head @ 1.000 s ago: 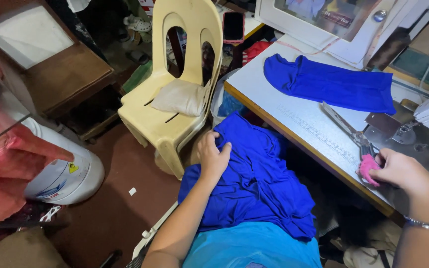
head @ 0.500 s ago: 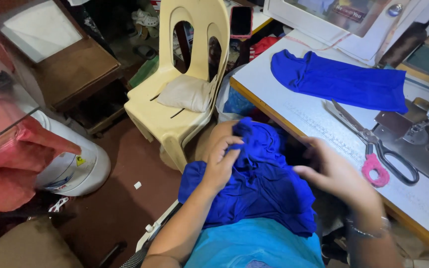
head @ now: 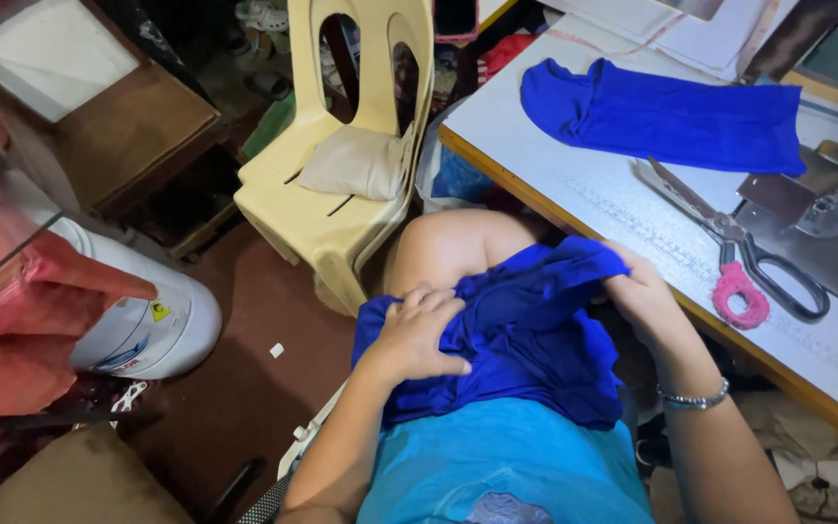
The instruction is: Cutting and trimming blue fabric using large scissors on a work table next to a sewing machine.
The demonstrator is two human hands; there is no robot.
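Note:
A bunched piece of royal-blue fabric [head: 526,340] lies across my lap. My left hand [head: 419,335] presses down on its left side with fingers curled into the folds. My right hand [head: 647,296] grips the fabric's upper right edge, just below the table edge; a silver bracelet sits on that wrist. A second blue fabric piece [head: 666,116] lies flat on the white sewing table [head: 574,189]. Scissors [head: 739,247] with one pink-wrapped handle rest on the table to the right of my right hand.
A cream plastic chair [head: 341,184] with a beige cushion stands ahead left. A white cylindrical container [head: 143,315] and red cloth [head: 21,330] are at left. A wooden cabinet [head: 128,136] is far left. The sewing machine's metal plate [head: 817,228] is at right.
My right hand left the scissors on the table and came down to grip the blue fabric on my lap. The fabric has been gathered up, which bares my knee.

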